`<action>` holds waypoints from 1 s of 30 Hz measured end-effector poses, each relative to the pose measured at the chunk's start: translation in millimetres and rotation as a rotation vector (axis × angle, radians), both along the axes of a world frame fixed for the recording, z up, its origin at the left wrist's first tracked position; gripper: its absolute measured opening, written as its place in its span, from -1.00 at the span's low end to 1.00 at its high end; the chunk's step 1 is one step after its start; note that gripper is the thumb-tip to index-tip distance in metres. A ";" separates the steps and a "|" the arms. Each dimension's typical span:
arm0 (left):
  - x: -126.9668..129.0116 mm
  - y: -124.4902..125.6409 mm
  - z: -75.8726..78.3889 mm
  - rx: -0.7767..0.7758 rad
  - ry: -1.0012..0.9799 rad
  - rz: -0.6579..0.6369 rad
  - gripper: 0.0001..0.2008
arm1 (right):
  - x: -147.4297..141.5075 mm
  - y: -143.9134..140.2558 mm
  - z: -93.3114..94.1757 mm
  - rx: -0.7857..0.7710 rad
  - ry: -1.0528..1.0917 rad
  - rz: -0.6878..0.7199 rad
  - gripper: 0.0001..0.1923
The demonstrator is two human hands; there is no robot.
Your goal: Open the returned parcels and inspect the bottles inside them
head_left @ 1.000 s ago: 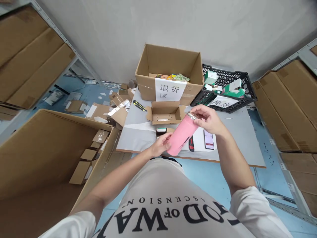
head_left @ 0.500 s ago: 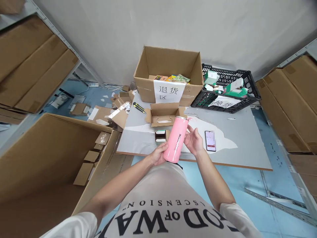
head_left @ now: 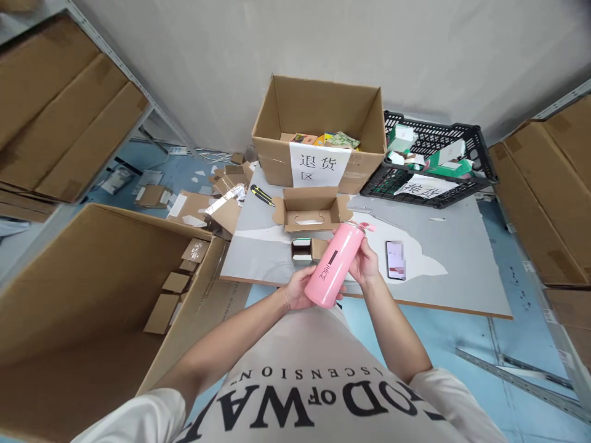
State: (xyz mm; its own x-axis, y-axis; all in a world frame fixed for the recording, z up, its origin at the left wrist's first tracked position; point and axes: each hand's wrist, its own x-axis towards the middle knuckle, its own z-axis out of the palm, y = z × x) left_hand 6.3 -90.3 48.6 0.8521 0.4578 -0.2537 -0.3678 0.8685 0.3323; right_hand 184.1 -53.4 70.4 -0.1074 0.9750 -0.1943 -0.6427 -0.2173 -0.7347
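Pink bottle at frame centre, tilted, held above near edge of tabletop. Left hand cups base; right hand clasps upper body. Judgement: keep base supported, grip firm below cap, clear of phone lying lower right.
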 end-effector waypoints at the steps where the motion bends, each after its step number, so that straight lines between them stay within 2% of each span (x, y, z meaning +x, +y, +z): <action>1: 0.4 1.1 0.7 0.035 0.052 0.040 -0.42 | 1.3 1.0 -0.2 0.000 -0.013 -0.013 -0.42; 4: 1.1 3.6 4.4 0.187 0.216 0.176 -0.48 | 8.4 3.8 1.8 -0.001 -0.091 -0.067 -0.49; 8: 2.3 1.4 9.1 0.428 0.390 0.238 -0.27 | 18.7 5.5 10.0 0.013 -0.247 -0.097 -0.56; 11: 5.2 -3.8 8.8 0.513 0.504 0.258 -0.16 | 21.6 6.6 16.5 0.006 -0.311 -0.096 -0.59; 15: 7.5 -7.5 5.8 0.517 0.578 0.256 -0.20 | 20.8 8.2 20.7 -0.022 -0.339 -0.090 -0.61; 18: 6.0 -6.7 4.9 0.507 0.558 0.295 -0.27 | 21.1 7.6 21.6 -0.031 -0.298 -0.054 -0.61; 25: 0.5 -7.5 7.6 0.298 0.273 0.300 -0.38 | 21.1 4.6 22.6 -0.033 -0.102 0.005 -0.37; 30: -0.4 -8.1 13.0 0.189 0.086 0.195 -0.29 | 10.5 3.4 29.7 -0.011 0.017 0.030 -0.35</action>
State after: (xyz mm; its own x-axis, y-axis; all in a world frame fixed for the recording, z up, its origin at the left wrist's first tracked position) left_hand 5.9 -98.3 61.6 0.7224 0.6568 -0.2160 -0.4849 0.7040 0.5188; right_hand 194.5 -50.1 100.1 -0.1404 0.9691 -0.2031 -0.6481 -0.2450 -0.7211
